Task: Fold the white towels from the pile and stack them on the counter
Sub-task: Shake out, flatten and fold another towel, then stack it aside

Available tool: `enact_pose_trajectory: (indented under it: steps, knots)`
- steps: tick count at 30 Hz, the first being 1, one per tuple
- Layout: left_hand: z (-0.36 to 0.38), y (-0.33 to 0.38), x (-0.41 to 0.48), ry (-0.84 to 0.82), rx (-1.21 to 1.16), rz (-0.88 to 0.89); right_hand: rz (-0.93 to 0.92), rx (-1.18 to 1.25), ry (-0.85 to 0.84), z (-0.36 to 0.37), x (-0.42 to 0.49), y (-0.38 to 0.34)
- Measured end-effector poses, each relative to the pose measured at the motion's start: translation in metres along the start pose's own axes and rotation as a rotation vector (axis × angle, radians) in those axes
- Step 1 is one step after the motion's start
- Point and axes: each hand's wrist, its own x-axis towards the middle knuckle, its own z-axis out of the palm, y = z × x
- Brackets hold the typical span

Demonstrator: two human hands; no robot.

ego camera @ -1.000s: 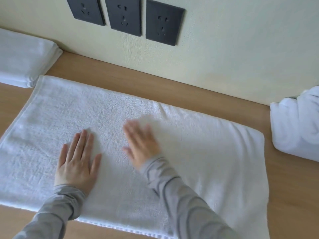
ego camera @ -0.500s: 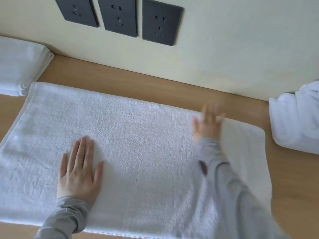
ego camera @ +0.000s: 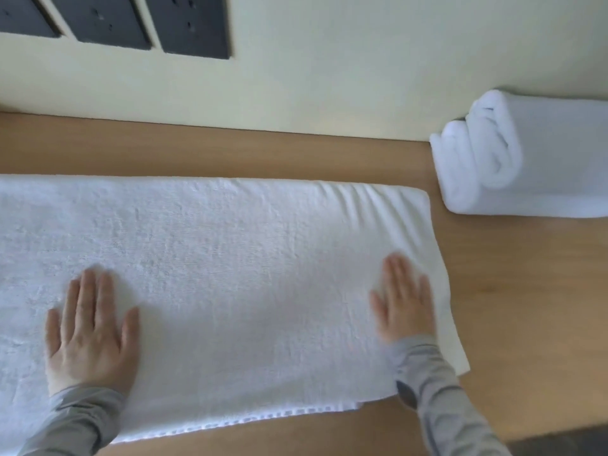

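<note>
A white towel (ego camera: 237, 258) lies flat and folded lengthwise across the wooden counter (ego camera: 513, 291). My left hand (ego camera: 90, 330) presses flat on its left part, fingers straight. Near the towel's right end my right hand (ego camera: 403, 304) lies flat on the cloth, blurred by motion, fingers straight. Small wrinkles fan out at the towel's far right corner. At the right, against the wall, sits a pile of white towels (ego camera: 526, 159), loosely rolled and bunched.
Three dark wall sockets (ego camera: 194, 24) are mounted on the pale wall above the counter. Bare wood shows between the towel and the wall and to the right of the towel. A dark edge (ego camera: 566, 442) marks the counter's front right corner.
My right hand has swept from the towel's middle to its far right end, then back toward me along that end. The left hand stays pressed in place. The view has shifted right; the folded stack at left is out of sight.
</note>
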Motion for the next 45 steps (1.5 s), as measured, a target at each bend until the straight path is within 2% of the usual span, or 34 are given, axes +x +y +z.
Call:
enact_pose_trajectory:
  steps: [2,5,9,12,16,18,20,23,25,27,29,30,32,35,38,42,45]
  knots:
    - [0.007,-0.008,0.003,-0.002,-0.007,0.027,0.128,0.073,-0.002,0.0,-0.003,0.032]
    - [0.019,-0.019,0.006,0.003,-0.033,0.056,0.272,0.34,0.009,0.0,-0.014,0.06]
    - [0.019,0.003,-0.003,0.128,-0.116,0.076,0.422,0.711,0.08,-0.001,-0.047,0.075]
    - [0.014,0.079,-0.034,0.201,-0.141,0.329,0.521,0.932,0.126,-0.004,-0.065,0.082]
    - [0.021,0.209,-0.095,-0.039,-0.203,0.641,0.6,1.217,-0.038,-0.012,-0.058,0.091]
    - [0.033,0.252,-0.12,-0.173,-0.121,0.766,0.622,1.218,-0.167,-0.021,-0.047,0.093]
    - [0.039,0.278,-0.132,-0.275,-0.031,0.787,0.646,1.224,-0.309,-0.036,-0.033,0.093]
    - [0.037,0.297,-0.134,-0.363,-0.069,0.67,0.579,1.335,-0.393,-0.063,-0.01,0.077]
    - [0.034,0.303,-0.131,-0.369,-0.365,0.48,0.431,1.351,-0.351,-0.079,0.007,0.045]
    - [0.025,0.303,-0.122,-0.278,-0.699,0.115,0.229,1.335,-0.285,-0.094,0.019,0.002]
    - [0.014,0.288,-0.102,-0.176,-0.925,-0.282,0.075,1.352,-0.25,-0.099,0.023,-0.032]
    - [0.012,0.276,-0.089,-0.159,-1.019,-0.438,0.063,1.364,-0.226,-0.097,0.023,-0.036]
    - [0.006,0.248,-0.062,-0.156,-1.149,-0.621,0.152,1.325,-0.064,-0.085,0.018,-0.025]
    - [0.005,0.217,-0.034,-0.234,-1.225,-0.756,0.482,1.171,0.203,-0.057,0.002,0.022]
    - [0.011,0.203,-0.023,-0.358,-1.346,-0.815,0.742,1.131,0.163,-0.034,-0.014,0.057]
    - [0.012,0.201,-0.021,-0.414,-1.391,-0.826,0.666,1.308,0.028,-0.027,-0.011,0.068]
    - [0.01,0.202,-0.018,-0.416,-1.398,-0.832,0.574,1.271,-0.084,-0.03,0.002,0.072]
